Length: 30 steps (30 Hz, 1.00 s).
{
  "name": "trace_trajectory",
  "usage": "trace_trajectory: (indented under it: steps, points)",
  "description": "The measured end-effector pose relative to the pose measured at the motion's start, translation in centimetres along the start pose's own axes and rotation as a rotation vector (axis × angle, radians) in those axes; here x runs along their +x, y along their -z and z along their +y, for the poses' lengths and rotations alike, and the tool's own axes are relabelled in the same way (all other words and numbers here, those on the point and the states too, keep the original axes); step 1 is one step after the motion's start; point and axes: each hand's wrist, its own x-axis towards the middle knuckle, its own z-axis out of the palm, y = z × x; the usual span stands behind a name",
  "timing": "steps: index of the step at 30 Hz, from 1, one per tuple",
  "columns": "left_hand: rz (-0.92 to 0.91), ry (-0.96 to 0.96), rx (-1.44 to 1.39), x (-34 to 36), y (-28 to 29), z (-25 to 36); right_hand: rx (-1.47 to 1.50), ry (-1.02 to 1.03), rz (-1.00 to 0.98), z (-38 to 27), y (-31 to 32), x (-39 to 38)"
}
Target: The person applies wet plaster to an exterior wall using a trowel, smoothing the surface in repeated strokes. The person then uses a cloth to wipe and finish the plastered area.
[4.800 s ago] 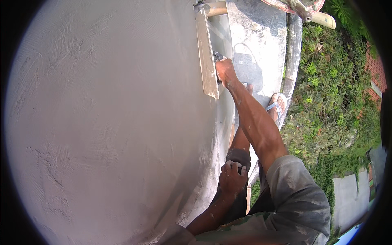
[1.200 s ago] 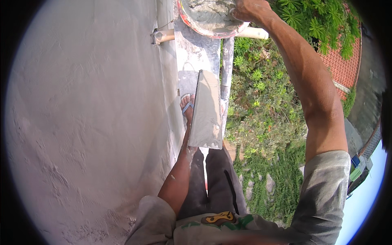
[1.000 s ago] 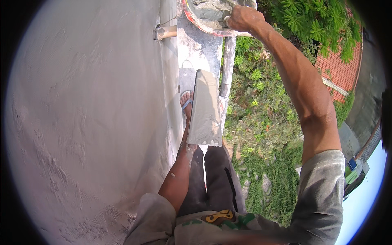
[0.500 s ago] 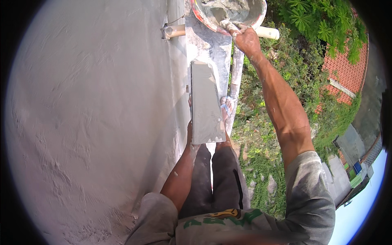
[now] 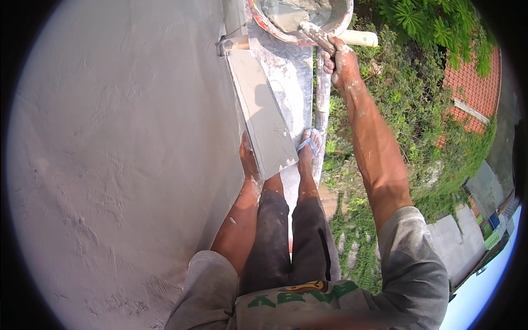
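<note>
The right grip point(image 5: 342, 58) is wrapped round a trowel handle point(image 5: 317, 36), which reaches up-left into a bucket point(image 5: 283, 38) of wet grey mortar point(image 5: 316, 5). The bucket's far side is cut off. Left of that grip, a grey-coated board point(image 5: 258, 104) hides most of the left hand point(image 5: 252, 180); its hold cannot be told. Plank point(image 5: 294, 74) shows between board and pole point(image 5: 322, 91).

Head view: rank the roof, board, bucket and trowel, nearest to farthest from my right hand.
1. Trowel: held in the right hand.
2. Bucket: just beyond that hand, top of view.
3. Board: left of it, lower.
4. Roof: background, far right.
</note>
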Motion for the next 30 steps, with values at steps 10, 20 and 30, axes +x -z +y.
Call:
trace_trajectory:
  steps: [10,20,30]
  points:
    - [-0.16,-0.051,0.138,4.4,-4.0,0.6,0.176,0.077,-0.063,-1.8,4.1,-6.2]
    - [-0.14,0.077,0.027,9.3,-12.5,-1.6,-0.548,0.635,-0.053,-2.4,4.4,-20.3]
    - [-0.489,0.49,-0.362,10.8,-10.6,-2.7,-0.859,0.207,-0.197,-0.9,0.1,-24.4]
